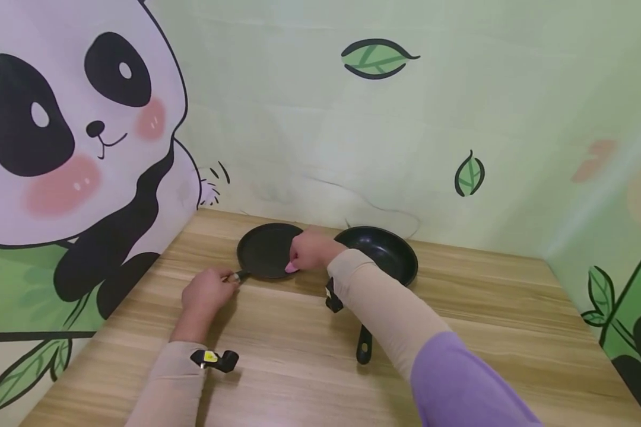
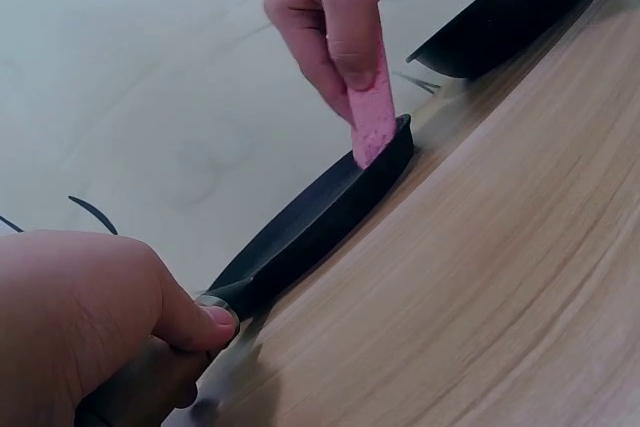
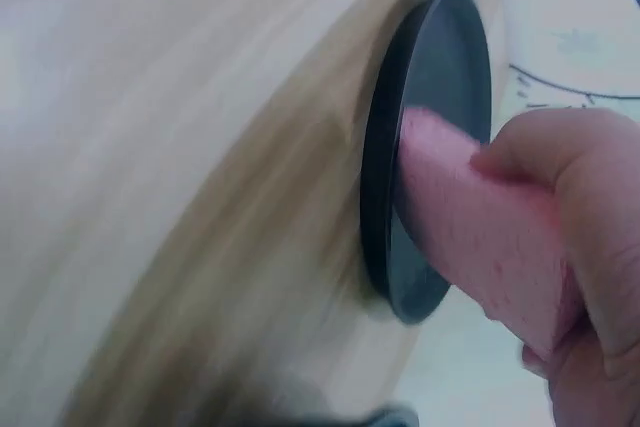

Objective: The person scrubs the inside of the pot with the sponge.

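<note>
A shallow black flat pan (image 1: 267,252) lies on the wooden table near the wall. My left hand (image 1: 208,290) grips its handle, the thumb (image 2: 215,322) resting on top close to the metal collar. In my right hand (image 1: 311,248) is a pink sponge (image 3: 490,227), pinched between thumb and fingers. The sponge's lower end is at the pan's inner edge on the right side, as the left wrist view (image 2: 375,122) also shows. Under and behind my right forearm stands a deeper black frying pan (image 1: 392,252), its handle (image 1: 364,345) pointing toward me.
The wooden table (image 1: 278,379) meets a pale green wall covering (image 1: 278,118) just behind both pans. A panda drawing (image 1: 165,190) covers the left wall, and printed leaves (image 1: 376,59) mark the back. Each wrist wears a small black camera (image 1: 216,360).
</note>
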A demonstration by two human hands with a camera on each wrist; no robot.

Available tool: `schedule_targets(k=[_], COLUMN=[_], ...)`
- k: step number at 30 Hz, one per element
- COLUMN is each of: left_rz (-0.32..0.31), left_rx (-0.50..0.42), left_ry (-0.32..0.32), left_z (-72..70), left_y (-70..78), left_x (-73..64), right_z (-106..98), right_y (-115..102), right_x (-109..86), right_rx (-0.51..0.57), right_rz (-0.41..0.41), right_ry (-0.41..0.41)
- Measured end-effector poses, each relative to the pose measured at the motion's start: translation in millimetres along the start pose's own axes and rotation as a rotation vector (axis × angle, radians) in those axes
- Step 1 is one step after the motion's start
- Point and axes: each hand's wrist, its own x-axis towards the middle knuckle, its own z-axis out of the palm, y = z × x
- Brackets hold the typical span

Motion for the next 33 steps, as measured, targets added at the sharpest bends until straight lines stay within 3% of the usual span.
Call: schedule_targets(k=[2,7,12,17,20,24,33], left_rz=[-0.007,-0.005,0.004,0.005,0.001,-0.012,-0.031], left_rx=[0.003,0.007,0.009,0.001,-0.009,-0.016,0.000], left_ry=[-0.003,-0.002,-0.010,-0.022,-0.031,-0.032,-0.020], left_z=[0.1,-3.6,-6.4,-5.1,-0.3,4.1,-1.2], left_y=[-0.3,2.0,2.6,0.8,0.7,1.3,1.6], left_x=[0.9,0.6,-1.5,-2.9,-3.5,-3.4,-3.1], right_z=[1.1,-1.9,-6.6,-3.0,3.3,8.6,5.0], right_y=[-5.0,-13.4,-6.2,7.1,11.8,14.8,7.1], right_x=[3.1,4.7,-0.8,-3.8,-3.8,-2.8,-2.2], right_rx=[0.045,0.032,0.042,-0.116,-0.218,-0.267,-0.006], right_rz=[-0.001,0.015,0.095,0.188,0.191,0.176,0.039], right_ry=[0.002,0.007,-0.046,-0.008,0.030,0.057,0.024])
